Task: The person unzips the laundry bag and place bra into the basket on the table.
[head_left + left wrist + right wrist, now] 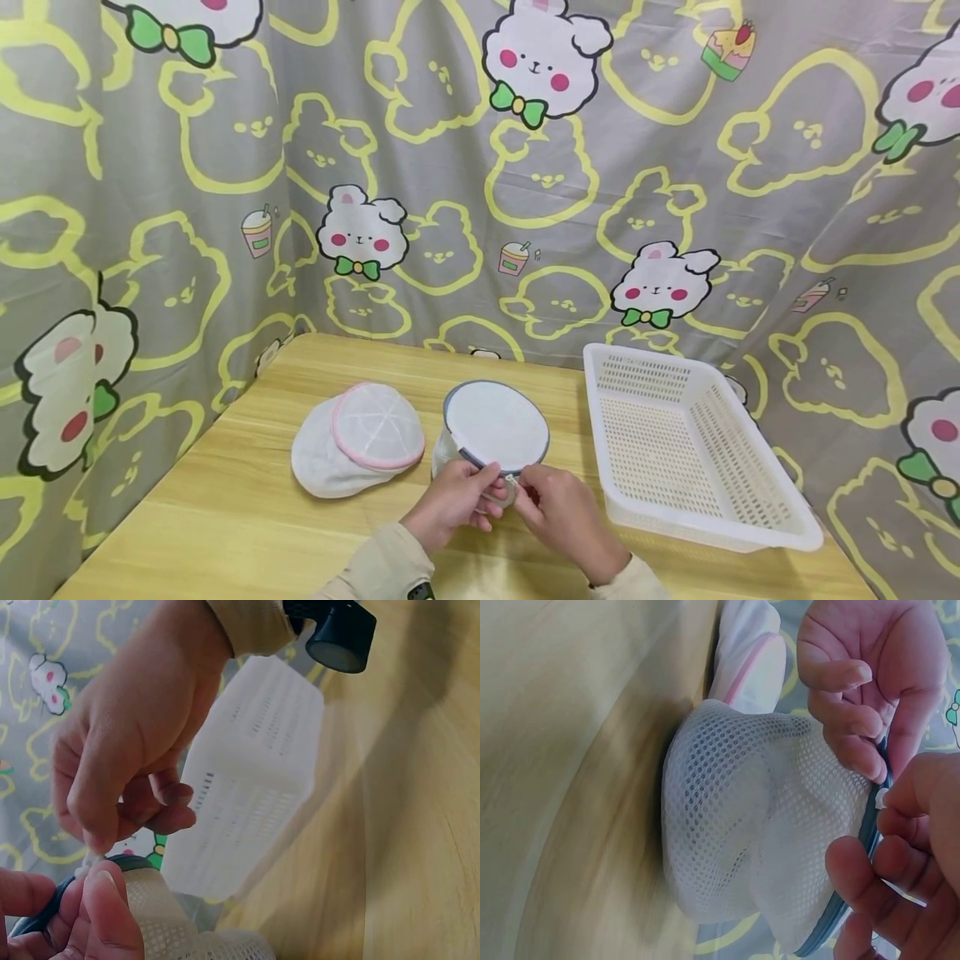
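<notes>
A round white mesh laundry bag [498, 423] with a blue-grey zipped rim stands on the table in front of me. My left hand [459, 500] pinches the bag's near rim between thumb and fingers. Just right of it, my right hand [564, 510] pinches the small white zipper pull [881, 798] on that rim. In the right wrist view the bag's mesh side bulges out, with the dark zipper [826, 921] running along its edge. To the left lies a second white mesh bag [326, 454] with pink trim, slumped to one side.
A white perforated plastic basket [705, 527] stands on the right of the wooden table [202, 508]. Behind and on both sides hangs a grey curtain [435, 167] with cartoon prints.
</notes>
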### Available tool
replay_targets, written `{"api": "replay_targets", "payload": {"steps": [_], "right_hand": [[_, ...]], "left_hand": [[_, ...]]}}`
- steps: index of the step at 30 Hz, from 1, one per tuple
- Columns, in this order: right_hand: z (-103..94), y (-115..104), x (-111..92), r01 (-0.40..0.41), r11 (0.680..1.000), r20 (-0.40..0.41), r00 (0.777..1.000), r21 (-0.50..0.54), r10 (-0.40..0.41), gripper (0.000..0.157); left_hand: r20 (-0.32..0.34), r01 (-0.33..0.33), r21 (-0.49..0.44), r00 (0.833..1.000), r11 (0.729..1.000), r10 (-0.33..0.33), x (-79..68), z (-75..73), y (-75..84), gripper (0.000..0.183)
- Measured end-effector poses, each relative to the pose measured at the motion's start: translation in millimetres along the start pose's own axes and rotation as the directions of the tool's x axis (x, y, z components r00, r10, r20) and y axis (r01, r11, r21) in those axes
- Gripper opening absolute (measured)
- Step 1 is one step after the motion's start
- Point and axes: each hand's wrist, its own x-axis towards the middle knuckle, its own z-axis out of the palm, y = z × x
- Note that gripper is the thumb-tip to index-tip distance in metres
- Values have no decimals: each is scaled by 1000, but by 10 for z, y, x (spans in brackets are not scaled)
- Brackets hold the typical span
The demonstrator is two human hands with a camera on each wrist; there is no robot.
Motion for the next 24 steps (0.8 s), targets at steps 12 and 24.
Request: {"api": "replay_targets", "payload": {"steps": [12,24], "right_hand": [[-13,59,-23,-7,1000,-12,1000,-18,6,31],[-49,98,-31,-27,1000,-7,1000,10,27,29]], "left_hand": [[-9,-2,12,1000,1000,2,-29,-47,25,34],[-5,-11,26,1000,1000,11,-50,-83,55,32]]}}
